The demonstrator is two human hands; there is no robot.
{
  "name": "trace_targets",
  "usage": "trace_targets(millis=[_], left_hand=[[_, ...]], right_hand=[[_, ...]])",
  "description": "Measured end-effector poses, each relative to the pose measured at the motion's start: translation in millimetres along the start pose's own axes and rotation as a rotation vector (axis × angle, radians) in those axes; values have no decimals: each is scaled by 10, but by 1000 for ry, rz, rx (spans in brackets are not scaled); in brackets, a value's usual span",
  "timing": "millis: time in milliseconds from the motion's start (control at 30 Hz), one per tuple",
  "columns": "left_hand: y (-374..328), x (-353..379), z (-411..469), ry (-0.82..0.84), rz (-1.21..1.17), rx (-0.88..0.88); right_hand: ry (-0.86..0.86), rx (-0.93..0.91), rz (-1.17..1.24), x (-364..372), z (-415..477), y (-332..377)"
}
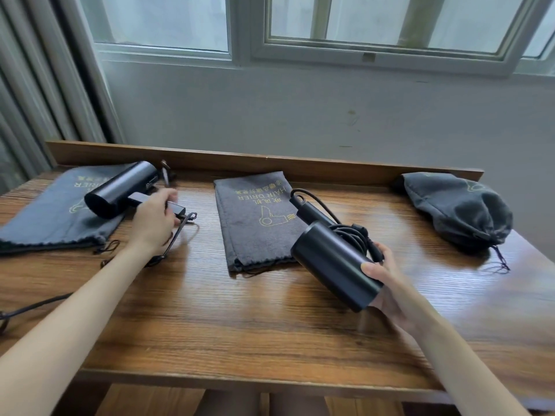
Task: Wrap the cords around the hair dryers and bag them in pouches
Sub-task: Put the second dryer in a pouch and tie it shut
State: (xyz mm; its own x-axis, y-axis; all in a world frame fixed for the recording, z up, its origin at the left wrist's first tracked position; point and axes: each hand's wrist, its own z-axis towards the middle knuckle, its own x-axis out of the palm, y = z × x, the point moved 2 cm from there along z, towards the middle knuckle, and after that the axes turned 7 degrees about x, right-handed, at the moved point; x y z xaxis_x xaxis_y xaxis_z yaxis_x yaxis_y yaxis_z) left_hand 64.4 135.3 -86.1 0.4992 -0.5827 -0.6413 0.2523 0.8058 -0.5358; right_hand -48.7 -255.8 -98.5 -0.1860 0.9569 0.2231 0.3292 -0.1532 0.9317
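Lowest in the frame, on the right, the right hand cups the barrel end of a black hair dryer, thumb on top and fingers curled beneath. Its cord is already coiled around the handle, so this one looks ready to bag.

At middle left the left hand, somewhat blurred, grips the handle of a second hair dryer. A loose cord trails across the wooden table towards the lower left, so wrapping is probably still due there.

A flat pouch lies empty at centre, and another flat pouch lies under the second dryer.

At upper right a bulging pouch, its drawstring pulled, probably holds a finished dryer.
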Motion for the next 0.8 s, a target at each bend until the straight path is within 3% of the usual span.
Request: trace_targets(millis=[133, 333, 400, 467, 533, 600, 700, 800], left_hand=[[6, 112, -91, 125, 153, -30], [-87, 114, -141, 157, 431, 130], [-260, 137, -178, 199, 341, 280], [-508, 195, -298, 364, 151, 469], [-737, 295, -471, 598, 4, 544], [-841, 431, -591, 675, 27, 587], [-834, 560, -597, 607, 83, 531], [-861, 609, -545, 643, 25, 418]], right_hand=[[-14, -24, -11, 24, 24, 3], [-14, -11, -8, 36, 66, -19], [-16, -10, -3, 35, 80, -24], [-22, -14, 8, 40, 82, -22], [-24, -15, 18, 39, 82, -25], [-21, -15, 25, 46, 82, -25], [-21, -14, 18, 41, 83, -33], [-21, -14, 20, 50, 86, -29]])
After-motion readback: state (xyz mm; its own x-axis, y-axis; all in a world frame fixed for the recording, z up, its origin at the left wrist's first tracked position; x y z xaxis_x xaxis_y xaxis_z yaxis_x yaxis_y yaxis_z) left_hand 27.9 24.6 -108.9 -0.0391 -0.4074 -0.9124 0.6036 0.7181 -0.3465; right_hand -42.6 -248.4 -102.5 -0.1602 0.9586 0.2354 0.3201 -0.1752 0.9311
